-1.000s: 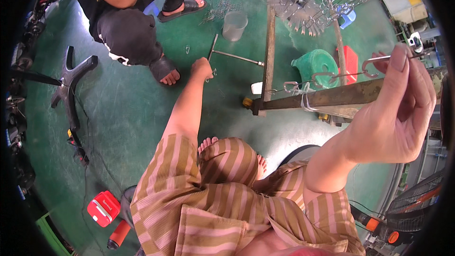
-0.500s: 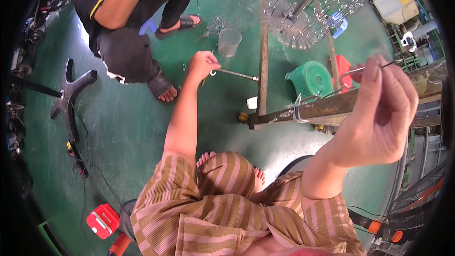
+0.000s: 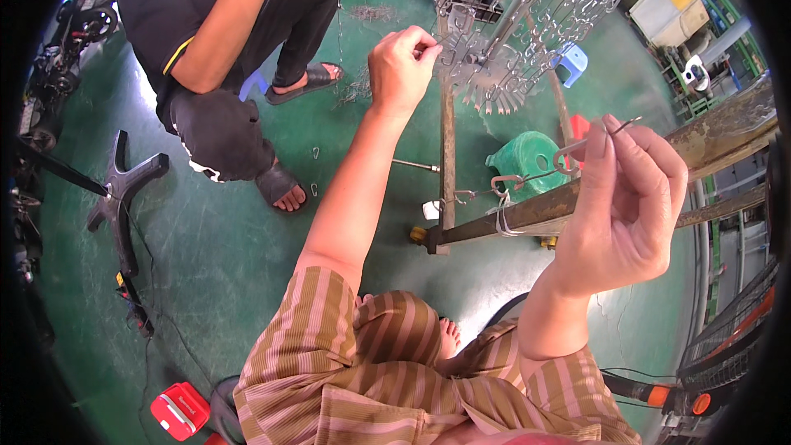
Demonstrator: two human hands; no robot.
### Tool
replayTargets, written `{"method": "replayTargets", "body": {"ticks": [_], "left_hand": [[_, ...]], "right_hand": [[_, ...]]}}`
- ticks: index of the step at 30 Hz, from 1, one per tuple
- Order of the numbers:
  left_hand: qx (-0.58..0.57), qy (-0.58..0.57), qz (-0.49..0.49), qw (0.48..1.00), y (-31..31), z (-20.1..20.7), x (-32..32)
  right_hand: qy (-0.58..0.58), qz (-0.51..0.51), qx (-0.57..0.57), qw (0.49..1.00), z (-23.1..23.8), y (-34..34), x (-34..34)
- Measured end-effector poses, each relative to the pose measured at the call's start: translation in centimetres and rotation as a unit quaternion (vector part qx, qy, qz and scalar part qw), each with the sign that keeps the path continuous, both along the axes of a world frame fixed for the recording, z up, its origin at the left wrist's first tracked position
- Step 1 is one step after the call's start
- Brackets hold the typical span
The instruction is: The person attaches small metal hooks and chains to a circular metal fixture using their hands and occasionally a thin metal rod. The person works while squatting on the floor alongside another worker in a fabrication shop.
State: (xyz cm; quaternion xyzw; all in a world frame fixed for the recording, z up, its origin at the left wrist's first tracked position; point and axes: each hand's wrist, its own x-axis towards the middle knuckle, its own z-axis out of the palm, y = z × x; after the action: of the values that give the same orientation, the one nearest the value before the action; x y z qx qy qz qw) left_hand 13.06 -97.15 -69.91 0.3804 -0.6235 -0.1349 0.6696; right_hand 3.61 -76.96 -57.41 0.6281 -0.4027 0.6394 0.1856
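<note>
My right hand [image 3: 626, 210] is closed in a pinch on a thin metal wire [image 3: 540, 174], whose dark tip sticks out past the fingers. Several metal snap hooks [image 3: 508, 185] are strung along this wire, which runs leftward from the hand over a rusty beam. Farther out, my left hand [image 3: 401, 70] has its thumb and fingers pressed together at the left side of a hanging rack [image 3: 498, 58] full of metal hooks. Whatever those fingertips hold is too small to make out.
Across from me, at the left, a person in black [image 3: 214, 74] squats. Two snap hooks [image 3: 315, 153] lie on the green floor. A green plastic stool [image 3: 527, 161] stands behind the rusty beam [image 3: 535, 213]. A black stand base [image 3: 124, 185] and a red box [image 3: 180, 410] are at the left.
My left hand has risen from low over the floor, forward and right to the rack. My right hand has shifted slightly left and down. The other person's arm has come up.
</note>
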Motion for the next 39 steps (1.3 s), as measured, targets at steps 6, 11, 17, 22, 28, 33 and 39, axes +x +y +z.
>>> {"method": "replayTargets", "body": {"ticks": [6,11,17,22,28,33,39], "left_hand": [[-0.062,-0.085,0.015,0.994,-0.2,0.4,-1.0],[-0.069,-0.099,0.054,0.991,-0.6,0.5,-1.5],[-0.087,-0.093,0.07,0.989,-1.4,0.8,-1.4],[-0.068,-0.099,0.036,0.992,-0.9,0.6,-1.9],[-0.083,-0.103,0.035,0.991,-2.2,0.0,-2.1],[-0.096,-0.107,0.034,0.989,-2.2,0.3,-2.2],[-0.106,-0.137,0.029,0.984,-2.1,0.6,-2.4]], "right_hand": [[-0.01,-0.005,0.002,1.0,-0.2,-0.2,0.0],[-0.01,-0.007,0.007,1.0,-0.1,-0.3,-0.1],[-0.011,-0.005,0.007,1.0,-0.2,-0.3,0.0],[-0.018,0.001,0.011,1.0,-0.1,-0.4,0.2],[-0.006,-0.008,0.01,1.0,0.0,-0.5,0.1],[-0.004,-0.015,0.008,1.0,-0.1,-0.5,0.1],[0.001,-0.026,0.007,1.0,-0.1,-0.5,0.1]]}}
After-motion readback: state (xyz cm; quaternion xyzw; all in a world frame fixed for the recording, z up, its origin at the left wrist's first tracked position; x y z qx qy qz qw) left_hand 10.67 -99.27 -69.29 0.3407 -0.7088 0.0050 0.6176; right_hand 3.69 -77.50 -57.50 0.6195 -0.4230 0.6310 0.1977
